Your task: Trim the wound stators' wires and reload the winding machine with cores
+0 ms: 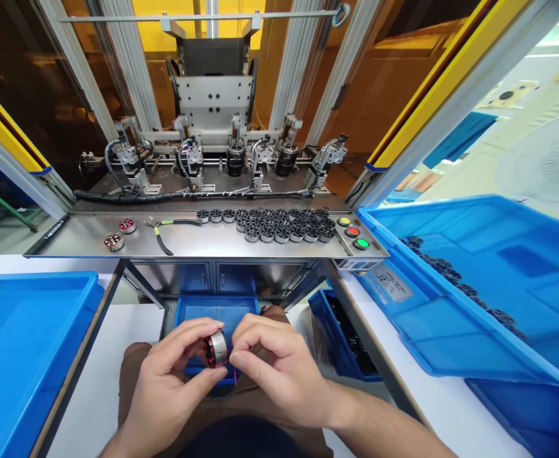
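Note:
Above my lap, my left hand [165, 375] grips a small round motor part [219, 348] with a silver metal rim and red windings, between thumb and fingers. Its wound side faces left. Close to its right side, my right hand [274, 362] is closed in a pinch at a thin red wire [235, 378] that hangs down beside the part. The exact spot where the fingertips meet the wire is hard to make out. On the steel ledge lie two similar parts, one with red windings [127, 226] and one with copper-coloured windings [114, 241].
Wire cutters [160, 235] lie on the ledge [79, 242], left of several black-and-silver round parts [282, 226]. Coloured buttons [353, 232] sit at its right end. A machine with clamps [236, 159] stands behind. Blue bins flank me at left [26, 356] and right [417, 318].

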Motion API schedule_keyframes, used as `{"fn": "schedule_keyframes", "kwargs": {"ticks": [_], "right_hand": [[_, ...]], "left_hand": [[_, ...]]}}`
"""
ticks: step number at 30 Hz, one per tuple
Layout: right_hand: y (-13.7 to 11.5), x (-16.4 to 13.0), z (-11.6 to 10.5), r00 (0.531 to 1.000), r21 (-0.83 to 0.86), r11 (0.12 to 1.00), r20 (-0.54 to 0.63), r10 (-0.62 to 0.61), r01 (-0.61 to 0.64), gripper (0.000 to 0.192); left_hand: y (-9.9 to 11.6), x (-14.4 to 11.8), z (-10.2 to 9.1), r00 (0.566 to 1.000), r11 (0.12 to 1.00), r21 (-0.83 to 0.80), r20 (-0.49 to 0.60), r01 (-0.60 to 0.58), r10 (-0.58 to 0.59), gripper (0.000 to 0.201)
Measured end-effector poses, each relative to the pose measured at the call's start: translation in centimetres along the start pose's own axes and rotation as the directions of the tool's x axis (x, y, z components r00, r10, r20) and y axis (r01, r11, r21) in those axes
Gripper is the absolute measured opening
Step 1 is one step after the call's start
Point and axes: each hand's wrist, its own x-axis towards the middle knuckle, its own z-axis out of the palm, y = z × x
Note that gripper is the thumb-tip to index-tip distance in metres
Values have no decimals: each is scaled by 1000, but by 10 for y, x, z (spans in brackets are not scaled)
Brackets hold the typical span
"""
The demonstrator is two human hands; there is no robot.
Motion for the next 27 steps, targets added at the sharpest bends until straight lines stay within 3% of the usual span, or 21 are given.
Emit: {"fn": "schedule_keyframes", "kwargs": {"ticks": [3, 6, 9, 12, 14, 16, 20, 24, 27], "right_hand": [[-3, 1, -2, 999, 1, 999, 23, 43, -44, 17], [-2, 1, -7, 998, -10, 999, 45, 48, -48, 17], [1, 1, -20, 990, -71, 990, 74, 124, -119, 21], [-1, 4, -37, 986, -154, 975, 27, 164, -158, 20], [-8, 7, -44, 996, -226, 971, 22, 84, -77, 20], [-17, 11, -43, 991, -318, 946, 133, -15, 57, 26], [-29, 21, -30, 915, -448, 865, 402, -32, 227, 13], [-33, 33, -29, 860, -445, 839, 508, -52, 314, 15], [-34, 47, -38, 780, -464, 764, 620, -81, 448, 19]], "left_hand": [[-1, 0, 4, 998, 985, -162, 30, 53, -49, 39], [0, 0, 7, 1000, 985, -172, 2, 4, -4, 35], [1, -1, 5, 996, 996, -31, -22, -88, 88, 38], [4, -2, -2, 980, 962, 189, 17, -199, 199, 46], [7, -2, -5, 961, 906, 325, 45, -271, 271, 51], [10, -1, -6, 941, 850, 414, 61, -327, 333, 55], [14, -1, -6, 914, 801, 452, 97, -392, 393, 58], [18, -3, -15, 917, 826, 404, 111, -393, 382, 59], [22, -9, -26, 924, 860, 338, 137, -383, 357, 52]]}}
